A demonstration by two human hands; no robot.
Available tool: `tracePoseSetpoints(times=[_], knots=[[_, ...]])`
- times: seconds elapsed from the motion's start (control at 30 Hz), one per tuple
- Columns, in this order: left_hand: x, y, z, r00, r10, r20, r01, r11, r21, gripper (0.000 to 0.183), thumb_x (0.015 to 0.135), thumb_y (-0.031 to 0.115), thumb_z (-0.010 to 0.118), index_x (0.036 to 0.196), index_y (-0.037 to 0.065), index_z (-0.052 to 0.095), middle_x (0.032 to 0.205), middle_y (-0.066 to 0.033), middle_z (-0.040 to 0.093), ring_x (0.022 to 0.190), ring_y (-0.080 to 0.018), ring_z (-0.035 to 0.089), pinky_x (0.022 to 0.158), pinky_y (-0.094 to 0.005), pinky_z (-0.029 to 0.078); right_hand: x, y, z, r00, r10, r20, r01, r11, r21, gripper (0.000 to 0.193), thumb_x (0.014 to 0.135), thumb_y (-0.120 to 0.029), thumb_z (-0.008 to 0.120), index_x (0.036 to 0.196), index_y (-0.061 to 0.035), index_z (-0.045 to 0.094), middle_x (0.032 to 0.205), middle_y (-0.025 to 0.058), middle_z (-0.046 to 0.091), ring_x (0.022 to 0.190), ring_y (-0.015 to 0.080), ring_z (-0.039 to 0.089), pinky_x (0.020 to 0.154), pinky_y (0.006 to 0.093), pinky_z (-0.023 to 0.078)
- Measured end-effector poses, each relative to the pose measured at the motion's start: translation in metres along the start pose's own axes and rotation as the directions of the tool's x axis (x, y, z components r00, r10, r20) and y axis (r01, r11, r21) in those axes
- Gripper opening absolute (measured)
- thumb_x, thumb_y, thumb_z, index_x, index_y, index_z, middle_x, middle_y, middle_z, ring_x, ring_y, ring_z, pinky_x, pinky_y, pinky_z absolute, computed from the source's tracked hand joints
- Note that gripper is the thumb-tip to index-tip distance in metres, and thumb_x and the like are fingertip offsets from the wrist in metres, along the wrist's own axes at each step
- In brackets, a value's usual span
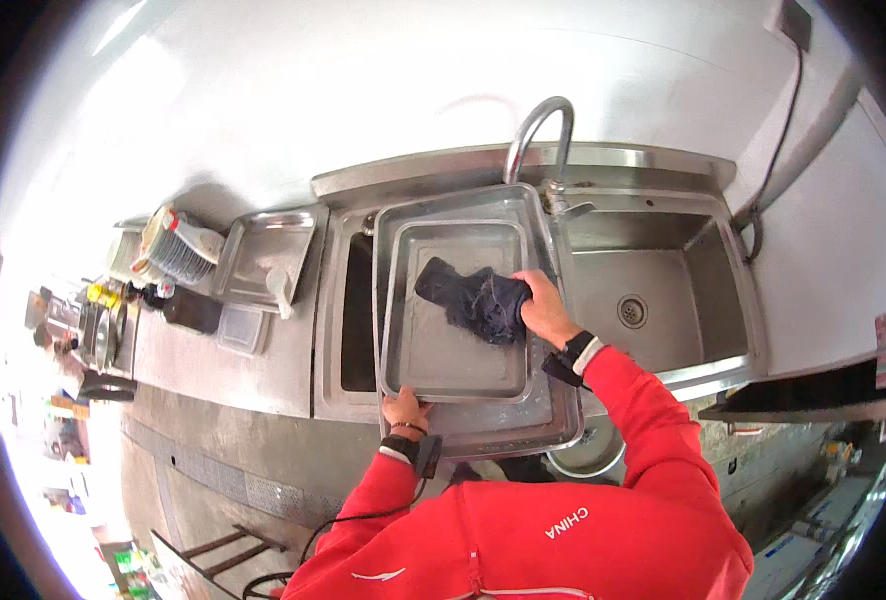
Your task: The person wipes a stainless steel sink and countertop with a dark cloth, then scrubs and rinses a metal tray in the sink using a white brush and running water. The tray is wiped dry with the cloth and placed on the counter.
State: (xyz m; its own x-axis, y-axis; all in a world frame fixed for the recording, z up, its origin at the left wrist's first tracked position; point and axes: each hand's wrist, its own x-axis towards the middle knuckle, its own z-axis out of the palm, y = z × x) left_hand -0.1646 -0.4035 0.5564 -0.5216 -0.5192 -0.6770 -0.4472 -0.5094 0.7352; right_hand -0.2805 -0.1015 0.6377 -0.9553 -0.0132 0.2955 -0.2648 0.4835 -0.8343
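Note:
A crumpled dark cloth [475, 303] lies against the bottom of a smaller rectangular metal tray [443, 362]. My right hand [548, 312] is closed around the cloth's right end. Beneath the smaller tray is a larger metal tray [503, 424], whose rim shows on every side; it rests across the sink unit, over the left basin [359, 335]. My left hand [405, 410] grips the smaller tray's near left corner, its thumb up by the rim and its other fingers partly hidden.
A curved faucet [563, 135] rises behind the trays. On the right is a deep sink basin [608, 280] with a drain. The left counter holds a shallow metal tray [253, 250], a white spoon [280, 290], a clear plastic container [243, 328] and stacked plates [178, 250]. A bucket [588, 455] stands below.

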Motion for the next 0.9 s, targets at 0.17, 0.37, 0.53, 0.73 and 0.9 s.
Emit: tracePoseSetpoints(times=[0.17, 0.37, 0.53, 0.73, 0.9], knots=[[-0.005, 0.022, -0.009, 0.997, 0.079, 0.008, -0.079, 0.997, 0.027, 0.023, 0.082, 0.009, 0.058, 0.103, 0.007, 0.05, 0.085, -0.0103, 0.06, 0.071, -0.027, 0.061, 0.053, -0.0406, 0.051, -0.035, -0.004, -0.011, 0.995, 0.061, -0.08, -0.062, 0.998, -0.014, 0.026, 0.086, 0.001, 0.058, 0.112, -0.0005, 0.061, 0.106, 0.0203, 0.065, 0.102, 0.0376, 0.063, 0.09, 0.0401, 0.049], [-0.01, 0.058, -0.013, 0.946, 0.316, 0.069, -0.314, 0.949, -0.036, 0.013, 0.081, 0.004, 0.058, 0.092, 0.004, 0.052, 0.079, -0.0058, 0.057, 0.063, -0.0197, 0.057, 0.05, -0.0367, 0.048, -0.059, -0.016, -0.016, 0.982, 0.16, -0.103, -0.155, 0.986, 0.055, 0.03, 0.083, 0.003, 0.055, 0.113, -0.0001, 0.06, 0.106, 0.0208, 0.066, 0.104, 0.0361, 0.064, 0.093, 0.0393, 0.048], [0.004, 0.081, -0.009, 0.898, 0.44, -0.004, -0.44, 0.897, 0.039, 0.016, 0.082, 0.008, 0.062, 0.091, 0.0, 0.052, 0.08, -0.0047, 0.053, 0.07, -0.0166, 0.048, 0.057, -0.035, 0.044, -0.07, -0.012, -0.029, 0.969, 0.212, -0.127, -0.206, 0.977, 0.06, 0.035, 0.082, 0.005, 0.051, 0.116, 0.0001, 0.06, 0.108, 0.0226, 0.066, 0.106, 0.0378, 0.063, 0.094, 0.0391, 0.048], [0.008, 0.119, 0.011, 0.83, 0.557, 0.017, -0.547, 0.821, -0.16, 0.018, 0.094, 0.011, 0.06, 0.108, 0.001, 0.061, 0.095, -0.0058, 0.063, 0.082, -0.0199, 0.057, 0.073, -0.0359, 0.05, -0.078, 0.0, -0.033, 0.965, 0.215, -0.148, -0.213, 0.977, 0.031, 0.038, 0.08, 0.005, 0.05, 0.117, 0.0007, 0.06, 0.108, 0.0241, 0.066, 0.105, 0.0389, 0.064, 0.093, 0.039, 0.048], [-0.017, 0.154, 0.012, 0.79, 0.612, 0.026, -0.606, 0.787, -0.119, 0.015, 0.098, 0.013, 0.058, 0.102, 0.002, 0.067, 0.086, -0.0021, 0.063, 0.075, -0.0156, 0.054, 0.063, -0.0328, 0.044, -0.088, -0.001, -0.034, 0.96, 0.227, -0.162, -0.223, 0.974, 0.044, 0.038, 0.08, 0.006, 0.049, 0.116, 0.002, 0.06, 0.107, 0.0251, 0.066, 0.104, 0.0391, 0.064, 0.093, 0.0397, 0.048]])
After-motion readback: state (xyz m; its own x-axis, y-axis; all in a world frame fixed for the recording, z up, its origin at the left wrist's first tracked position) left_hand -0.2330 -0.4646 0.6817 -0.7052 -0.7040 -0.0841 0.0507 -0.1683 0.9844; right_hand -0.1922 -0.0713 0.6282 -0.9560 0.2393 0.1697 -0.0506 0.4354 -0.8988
